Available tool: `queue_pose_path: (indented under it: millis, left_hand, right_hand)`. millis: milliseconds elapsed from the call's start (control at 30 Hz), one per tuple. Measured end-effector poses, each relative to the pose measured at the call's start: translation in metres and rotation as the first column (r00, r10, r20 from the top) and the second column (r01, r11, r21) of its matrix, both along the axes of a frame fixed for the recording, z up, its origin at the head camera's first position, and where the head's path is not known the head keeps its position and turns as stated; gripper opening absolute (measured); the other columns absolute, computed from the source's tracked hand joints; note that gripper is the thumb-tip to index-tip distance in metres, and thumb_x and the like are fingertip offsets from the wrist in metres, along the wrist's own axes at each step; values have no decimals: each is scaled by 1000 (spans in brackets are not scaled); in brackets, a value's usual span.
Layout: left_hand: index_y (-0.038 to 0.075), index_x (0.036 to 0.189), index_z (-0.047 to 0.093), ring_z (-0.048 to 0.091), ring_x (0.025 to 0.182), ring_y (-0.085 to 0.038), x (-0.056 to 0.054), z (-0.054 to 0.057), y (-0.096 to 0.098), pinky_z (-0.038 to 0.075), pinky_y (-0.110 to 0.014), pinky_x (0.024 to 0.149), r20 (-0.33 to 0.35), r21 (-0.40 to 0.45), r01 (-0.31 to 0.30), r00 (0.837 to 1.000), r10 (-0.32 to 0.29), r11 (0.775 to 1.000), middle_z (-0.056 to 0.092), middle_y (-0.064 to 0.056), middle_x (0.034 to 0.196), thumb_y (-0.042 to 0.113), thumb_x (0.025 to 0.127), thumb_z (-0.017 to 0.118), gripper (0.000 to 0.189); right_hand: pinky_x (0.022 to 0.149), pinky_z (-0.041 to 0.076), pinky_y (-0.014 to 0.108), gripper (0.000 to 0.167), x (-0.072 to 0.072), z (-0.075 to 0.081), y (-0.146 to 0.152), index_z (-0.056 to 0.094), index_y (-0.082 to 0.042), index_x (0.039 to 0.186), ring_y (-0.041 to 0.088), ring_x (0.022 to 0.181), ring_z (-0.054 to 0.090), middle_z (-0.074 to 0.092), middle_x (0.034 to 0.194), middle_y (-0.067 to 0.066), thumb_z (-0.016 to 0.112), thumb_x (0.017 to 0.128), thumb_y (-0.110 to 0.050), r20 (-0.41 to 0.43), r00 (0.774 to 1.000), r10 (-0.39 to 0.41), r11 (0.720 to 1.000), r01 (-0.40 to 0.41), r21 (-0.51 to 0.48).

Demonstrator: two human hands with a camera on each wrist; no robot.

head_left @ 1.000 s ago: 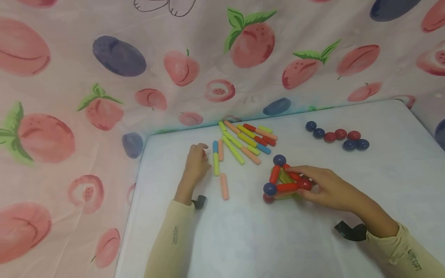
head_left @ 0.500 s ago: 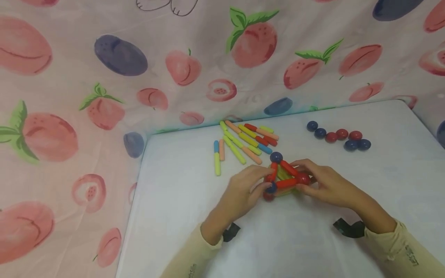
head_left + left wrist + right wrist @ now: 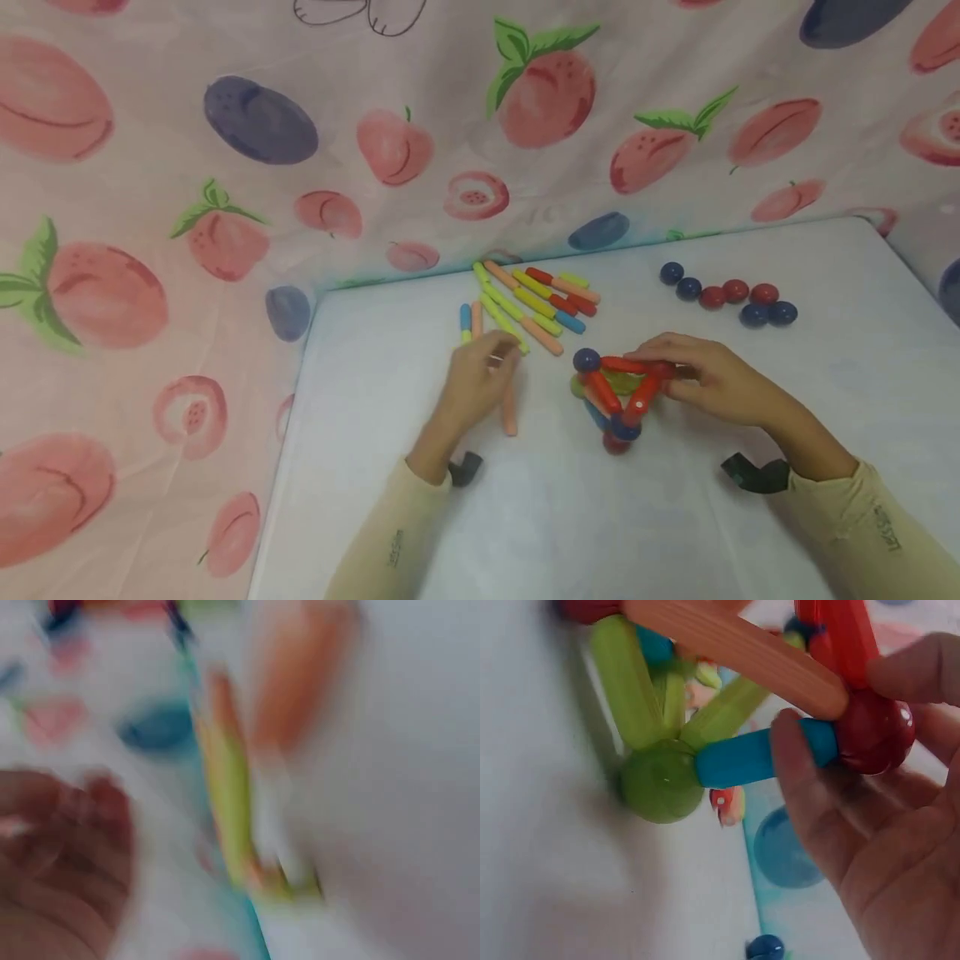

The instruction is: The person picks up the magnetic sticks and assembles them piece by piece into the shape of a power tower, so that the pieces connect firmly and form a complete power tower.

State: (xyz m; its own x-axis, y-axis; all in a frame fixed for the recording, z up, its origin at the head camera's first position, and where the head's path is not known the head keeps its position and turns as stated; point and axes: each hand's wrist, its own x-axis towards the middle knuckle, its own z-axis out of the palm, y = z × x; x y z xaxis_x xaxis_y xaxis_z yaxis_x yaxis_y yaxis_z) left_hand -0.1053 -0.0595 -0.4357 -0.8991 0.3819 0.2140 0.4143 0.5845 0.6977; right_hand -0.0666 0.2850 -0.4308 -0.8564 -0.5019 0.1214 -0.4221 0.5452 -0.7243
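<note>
While a pale, fruit-printed cloth (image 3: 435, 75) rises beyond the far and left edges, a white table (image 3: 540, 533) spreads out below it and carries all the pieces. Two light yellow sleeves (image 3: 390, 517) come in from the near side, one at each arm.

The right hand (image 3: 705, 379) pinches a red ball (image 3: 874, 735) at one corner of a frame of rods and balls (image 3: 602, 392), with one finger lying along a blue rod (image 3: 739, 757) joined to that ball. The left hand (image 3: 480, 379) is to the left of the frame, well apart from it, its fingers bent; blur in the left wrist view means I cannot tell whether it pinches anything.

The frame sits right of the table's middle, a triangle of red rods uppermost, with a blue ball (image 3: 587, 360) at its far left corner and another at its near one. A green ball (image 3: 662, 781) is at the other end of the blue rod.

A black device (image 3: 753, 473) shows at each wrist. Just beside the left hand lies a pale orange rod (image 3: 509, 412), its upper end hidden by the hand. Farther back, loose rods (image 3: 532, 302) in yellow, red, orange, blue and lime lie fanned close together. Seven loose balls (image 3: 736, 290), blue and red, form a crooked row toward the far right.
</note>
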Motion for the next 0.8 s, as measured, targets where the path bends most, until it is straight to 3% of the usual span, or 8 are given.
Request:
queue_pose_path:
  millis: [67, 133, 233, 300, 400, 533, 633, 800]
  left_hand:
    - [4, 128, 64, 67, 111, -26, -30, -7, -13, 57, -36, 94, 71, -110, -181, 979, 189, 977, 68, -13, 122, 18, 104, 54, 29]
    - [5, 140, 57, 62, 121, -33, -56, -12, -23, 53, -43, 101, 148, -244, -258, 943, 299, 935, 58, -18, 135, 19, 104, 54, 39]
    - [10, 152, 46, 53, 131, -37, -82, -18, -32, 46, -49, 111, 256, -367, -216, 911, 322, 905, 46, -21, 146, 17, 99, 58, 55]
    - [11, 151, 48, 54, 125, -36, -90, -22, -36, 47, -49, 108, 287, -406, -181, 906, 313, 896, 48, -20, 142, 13, 92, 65, 61]
    - [11, 143, 54, 55, 110, -32, -91, -26, -37, 51, -46, 99, 299, -436, -173, 898, 323, 883, 52, -17, 129, 11, 88, 69, 57]
    - [12, 143, 51, 57, 102, -32, -84, -27, -34, 54, -46, 92, 278, -465, -208, 889, 364, 861, 52, -20, 125, 8, 90, 68, 55]
    - [7, 146, 48, 60, 104, -34, -77, -23, -29, 55, -47, 93, 224, -468, -248, 895, 386, 848, 51, -22, 128, 3, 93, 62, 55]
    - [-2, 139, 51, 62, 107, -32, -68, -17, -24, 56, -42, 96, 144, -498, -271, 911, 386, 824, 51, -19, 125, 8, 102, 56, 39]
  right_hand:
    - [92, 51, 13, 56, -7, -2, 0, 61, -17, 142, -8, 123, 49, 60, 138, 3, 61, 92, 8, -19, 1000, -6, 998, 5, -57]
    - [97, 44, 7, 56, -10, -3, -2, 55, -14, 147, -12, 130, 42, 55, 146, 7, 58, 95, 7, -28, 999, -42, 995, 40, -88]
    - [98, 40, 4, 62, -9, -2, -3, 45, -13, 152, -9, 134, 42, 48, 151, 11, 57, 95, 9, 11, 995, -101, 989, 101, -106]
    - [96, 44, 7, 69, -3, 2, 0, 42, -15, 152, 3, 133, 49, 48, 149, 11, 58, 91, 12, 69, 990, -121, 988, 126, -86]
    - [92, 56, 21, 88, 11, 7, 4, 31, -23, 157, 24, 127, 57, 47, 145, 12, 68, 84, 8, 229, 969, -97, 994, 106, -29]
    - [85, 61, 43, 112, 28, 6, -2, 10, -34, 162, 28, 110, 67, 57, 136, 15, 87, 81, -31, 363, 926, -106, 993, 80, 87]
    - [79, 62, 44, 116, 33, 0, -11, 12, -33, 162, 22, 97, 71, 69, 121, 13, 89, 76, -42, 296, 942, -157, 983, 118, 144]
    - [77, 63, 37, 83, 34, -6, -15, 39, -21, 151, 21, 97, 73, 73, 119, 11, 86, 83, -26, 204, 963, -178, 977, 147, 157]
